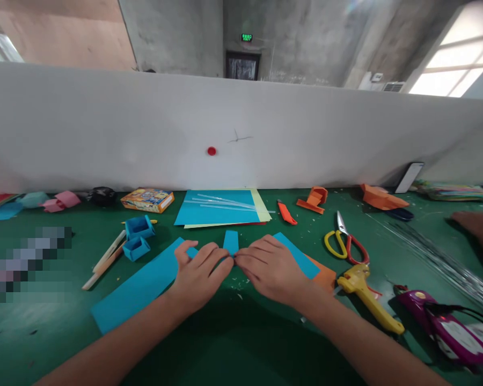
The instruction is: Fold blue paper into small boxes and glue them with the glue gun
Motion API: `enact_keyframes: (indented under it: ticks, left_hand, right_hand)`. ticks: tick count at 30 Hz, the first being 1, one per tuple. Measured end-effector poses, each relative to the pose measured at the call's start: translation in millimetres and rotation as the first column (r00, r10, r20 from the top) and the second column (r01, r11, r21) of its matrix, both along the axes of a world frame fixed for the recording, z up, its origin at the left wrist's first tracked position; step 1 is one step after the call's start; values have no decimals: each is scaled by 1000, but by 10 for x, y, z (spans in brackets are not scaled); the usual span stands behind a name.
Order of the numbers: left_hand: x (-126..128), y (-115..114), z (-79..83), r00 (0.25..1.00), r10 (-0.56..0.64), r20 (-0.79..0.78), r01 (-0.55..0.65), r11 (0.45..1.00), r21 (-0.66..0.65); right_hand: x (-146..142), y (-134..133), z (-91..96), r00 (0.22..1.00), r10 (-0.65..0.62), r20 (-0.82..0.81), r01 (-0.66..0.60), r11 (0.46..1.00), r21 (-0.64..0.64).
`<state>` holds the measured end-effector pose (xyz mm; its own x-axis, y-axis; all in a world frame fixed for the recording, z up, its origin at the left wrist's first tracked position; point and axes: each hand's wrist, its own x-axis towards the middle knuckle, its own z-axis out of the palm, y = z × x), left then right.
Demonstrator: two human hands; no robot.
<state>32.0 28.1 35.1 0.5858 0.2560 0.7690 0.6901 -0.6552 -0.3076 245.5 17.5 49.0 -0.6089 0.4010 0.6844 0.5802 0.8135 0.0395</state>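
My left hand and my right hand meet at their fingertips over a small blue paper strip on the green table. Both hands pinch the strip's near end, fingers pressed together. A long blue paper sheet lies under my left wrist and runs off to the lower left. Another blue piece lies under my right hand on an orange sheet.
Two small blue paper boxes and wooden sticks lie left. A stack of coloured paper, an orange knife, scissors, a yellow glue gun and a purple tool lie ahead and right. Another person's hand rests far right.
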Motion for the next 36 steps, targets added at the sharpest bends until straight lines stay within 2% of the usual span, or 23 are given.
enact_keyframes:
  ticks: [4,8,10,14,17,20,23,31,36]
  left_hand:
    - [41,-87,-79,998,45,-43,-52,979,-195]
    - [73,-98,-141,997,69,-46,-82,899,-430]
    - [83,-70,-167,997,76,-27,-78,827,-557]
    - [84,-2,-194,995,97,10,-54,634,-772]
    - [78,35,-195,995,100,-5,-61,563,-824]
    - [71,59,-191,996,72,-49,-82,574,-815]
    - [65,76,-191,997,49,-66,-82,590,-803]
    - [50,131,-228,999,33,-41,-53,592,-804]
    - [23,175,-261,998,-7,-54,-37,637,-770]
  right_hand:
    - [-15,-28,-20,991,-76,114,99,972,-215]
    - [-49,-42,-69,966,-191,175,248,878,-410]
    - [-63,-24,-121,962,-226,155,274,830,-485]
    - [-62,39,-233,969,-242,45,210,717,-664]
    - [-55,82,-302,965,-264,2,176,636,-752]
    - [-56,118,-356,963,-270,-16,157,608,-778]
    - [-61,145,-387,965,-260,-37,134,609,-782]
    - [-72,153,-400,976,-216,-34,133,712,-690]
    - [-63,160,-429,968,-251,11,196,729,-656]
